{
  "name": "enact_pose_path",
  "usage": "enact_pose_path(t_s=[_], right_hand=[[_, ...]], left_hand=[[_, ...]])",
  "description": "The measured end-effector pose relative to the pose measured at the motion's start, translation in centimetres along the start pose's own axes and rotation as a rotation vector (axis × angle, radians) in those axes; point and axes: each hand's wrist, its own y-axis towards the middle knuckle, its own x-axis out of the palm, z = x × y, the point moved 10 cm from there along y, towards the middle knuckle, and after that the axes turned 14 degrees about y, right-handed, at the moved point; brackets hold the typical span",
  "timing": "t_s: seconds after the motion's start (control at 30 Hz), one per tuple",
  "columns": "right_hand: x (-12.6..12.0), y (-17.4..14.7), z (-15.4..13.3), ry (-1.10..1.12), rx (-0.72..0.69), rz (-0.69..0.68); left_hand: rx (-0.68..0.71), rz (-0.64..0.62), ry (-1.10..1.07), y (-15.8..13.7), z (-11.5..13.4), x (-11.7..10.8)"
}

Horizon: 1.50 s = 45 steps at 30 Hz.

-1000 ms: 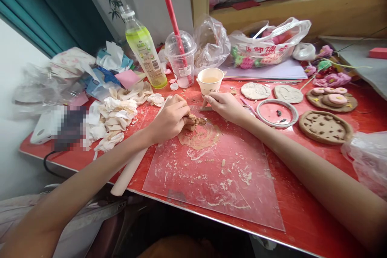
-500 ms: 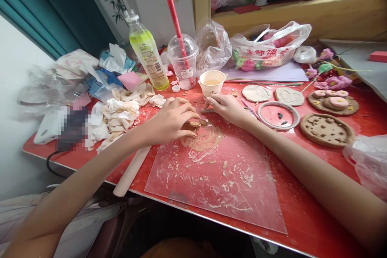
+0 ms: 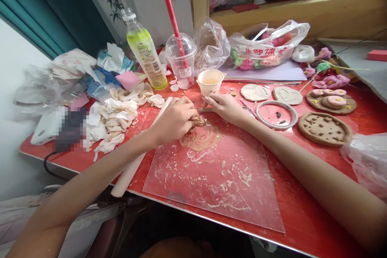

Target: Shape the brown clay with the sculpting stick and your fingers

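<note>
My left hand (image 3: pixel 178 119) is closed around a crumpled, brown-stained tissue (image 3: pixel 198 121) at the far part of a clear plastic sheet (image 3: pixel 211 193). Just below the tissue, a wet brown smear (image 3: pixel 201 140) swirls over the sheet, and pale dried bits are scattered nearer to me. My right hand (image 3: pixel 225 107) has its fingers pressed together at the sheet's far edge, in front of a paper cup (image 3: pixel 211 82) of cloudy liquid. What those fingers pinch is too small to make out. A pale rolling pin (image 3: pixel 130 175) lies partly under my left forearm.
Used tissues (image 3: pixel 116 117) are heaped at left. A green drink bottle (image 3: pixel 147 58) and a domed plastic cup (image 3: pixel 181 62) stand behind. At right lie flat clay discs (image 3: pixel 255 92), a ring (image 3: pixel 276 126) and a spotted clay dish (image 3: pixel 325 129). A plastic bag (image 3: pixel 269 46) sits at the back.
My left hand's fingers, spread over the tissue before, have closed around it and bunched it up. My right hand stays at almost the same spot.
</note>
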Motion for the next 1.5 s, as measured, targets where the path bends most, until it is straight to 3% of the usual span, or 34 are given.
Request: enact_pose_path(t_s=[0.1, 0.2, 0.37, 0.47, 0.93, 1.2, 1.4, 1.5], right_hand=[[0.1, 0.0, -0.1, -0.002, -0.001, -0.007], [0.1, 0.0, -0.1, -0.001, 0.002, -0.011], [0.1, 0.0, 0.1, -0.006, 0.013, -0.010], [0.0, 0.0, 0.1, -0.006, 0.014, -0.004], [0.0, -0.1, -0.1, -0.025, 0.020, -0.008], [0.1, -0.1, 0.0, -0.021, 0.013, -0.012], [0.1, -0.1, -0.2, -0.014, 0.022, -0.026], [0.1, -0.1, -0.2, -0.016, 0.021, -0.025]], left_hand=[[-0.059, -0.025, -0.173, 0.3, -1.1, -0.9], [-0.078, -0.073, -0.190, 0.0, -2.0, -1.6], [-0.108, -0.337, -0.204, -1.4, -2.8, 1.1], [-0.074, -0.402, -0.181, -1.4, -2.4, 2.3], [-0.032, -0.339, -0.090, 0.4, -1.9, 2.1], [-0.028, -0.201, -0.008, -1.0, -1.7, 0.9], [0.048, -0.220, 0.099, -1.8, -2.0, -0.1], [0.055, -0.232, 0.093, -1.8, -2.6, 0.6]])
